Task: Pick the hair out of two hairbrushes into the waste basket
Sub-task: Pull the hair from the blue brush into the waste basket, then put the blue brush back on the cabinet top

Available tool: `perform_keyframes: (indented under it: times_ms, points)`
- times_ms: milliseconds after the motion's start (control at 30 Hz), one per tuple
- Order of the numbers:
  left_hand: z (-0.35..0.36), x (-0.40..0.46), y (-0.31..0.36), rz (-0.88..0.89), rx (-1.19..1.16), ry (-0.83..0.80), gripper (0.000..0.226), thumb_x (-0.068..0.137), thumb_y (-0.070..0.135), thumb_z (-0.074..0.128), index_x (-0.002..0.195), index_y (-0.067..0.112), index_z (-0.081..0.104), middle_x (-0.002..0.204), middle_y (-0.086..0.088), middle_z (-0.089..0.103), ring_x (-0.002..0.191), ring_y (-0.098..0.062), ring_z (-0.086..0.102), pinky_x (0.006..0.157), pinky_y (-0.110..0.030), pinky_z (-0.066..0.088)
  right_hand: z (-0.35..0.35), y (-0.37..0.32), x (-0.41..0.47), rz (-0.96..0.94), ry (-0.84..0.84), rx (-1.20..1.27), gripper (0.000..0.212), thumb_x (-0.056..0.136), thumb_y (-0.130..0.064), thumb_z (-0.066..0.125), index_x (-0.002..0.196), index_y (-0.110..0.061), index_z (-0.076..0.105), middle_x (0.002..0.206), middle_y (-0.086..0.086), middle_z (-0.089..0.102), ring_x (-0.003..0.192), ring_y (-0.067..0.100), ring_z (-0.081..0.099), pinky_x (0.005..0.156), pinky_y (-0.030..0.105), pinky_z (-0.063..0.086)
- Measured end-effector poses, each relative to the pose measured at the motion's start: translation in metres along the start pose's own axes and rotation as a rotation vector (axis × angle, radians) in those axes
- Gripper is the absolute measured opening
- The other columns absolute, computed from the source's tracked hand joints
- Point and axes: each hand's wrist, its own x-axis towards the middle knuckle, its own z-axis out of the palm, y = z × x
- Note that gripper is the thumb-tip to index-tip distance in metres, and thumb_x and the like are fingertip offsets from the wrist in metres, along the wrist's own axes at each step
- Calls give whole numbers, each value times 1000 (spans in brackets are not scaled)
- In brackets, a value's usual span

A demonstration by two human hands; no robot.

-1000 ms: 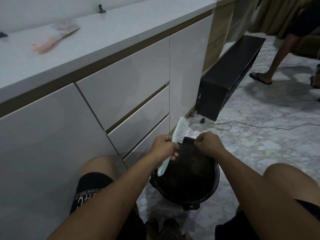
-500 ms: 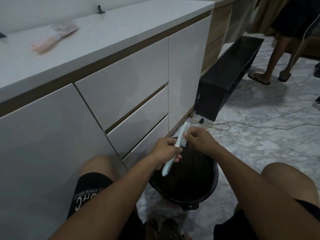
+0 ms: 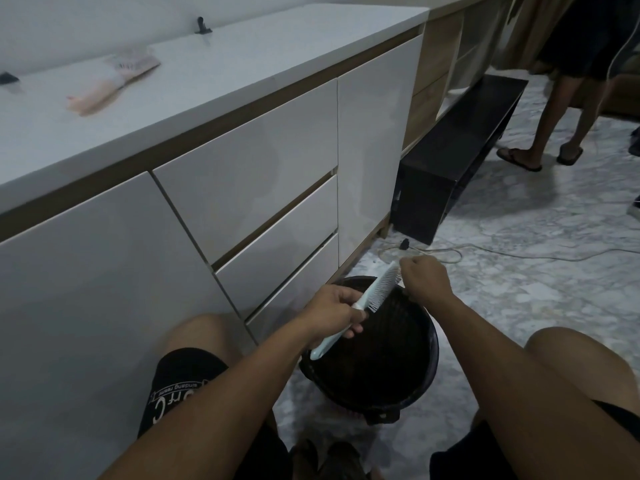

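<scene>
A marble floor runs along a long white cabinet point(image 3: 242, 188), and the person sits against it with a black waste basket point(image 3: 408, 386) between the knees. The left hand point(image 3: 332, 313) is wrapped around the handle of a pale blue hairbrush point(image 3: 377, 289), holding it tilted over the basket's mouth. The right hand point(image 3: 424, 278) is bunched at the far end of the bristles, fingertips seemingly pinching there; any hair is too fine to see. This looks like the picking step on the first brush. Next, I'd guess, comes a pull clear and a drop into the basket. A second, pinkish brush point(image 3: 110, 86) lies on the countertop, well apart.
</scene>
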Motion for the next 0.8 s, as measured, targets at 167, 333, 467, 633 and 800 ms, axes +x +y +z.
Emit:
perform_keyframes:
  times_ms: [167, 333, 467, 633, 800]
  points:
    - [0, 1, -1, -24, -104, -7, 33, 90, -4, 61, 123, -3, 62, 92, -12, 69, 63, -14, 66, 51, -22, 53, 2, 6, 3, 104, 31, 225, 24, 85, -35, 56, 82, -12, 61, 90, 11, 68, 86, 31, 68, 79, 48, 58]
    - [-5, -2, 7, -62, -303, -69, 19, 94, -5, 54, 111, -3, 62, 89, -16, 73, 63, -20, 69, 50, -27, 56, 4, 0, -4, 120, -128, 563, 21, 89, -24, 65, 106, -10, 64, 99, 9, 66, 72, 25, 70, 58, 36, 58]
    - [-6, -3, 8, -84, -350, -99, 28, 96, 0, 54, 123, -8, 58, 95, -15, 75, 67, -20, 71, 51, -28, 57, -2, -3, -2, 104, 48, 524, 12, 83, -15, 74, 84, -3, 71, 85, 13, 72, 67, 28, 72, 60, 36, 59]
    - [-9, -1, 10, -76, -334, -30, 36, 98, 8, 54, 134, 2, 52, 108, -11, 73, 65, -20, 70, 50, -29, 55, -2, -7, -5, 81, 105, 520, 21, 84, -20, 72, 94, -1, 69, 85, 13, 70, 71, 23, 73, 63, 38, 61]
    - [-14, -3, 25, -33, -217, -7, 31, 97, 11, 54, 127, 4, 54, 112, -9, 73, 58, -17, 65, 46, -27, 51, -10, -27, -12, 90, -186, 696, 43, 87, -26, 69, 126, -15, 54, 113, 12, 63, 88, 29, 72, 70, 39, 61]
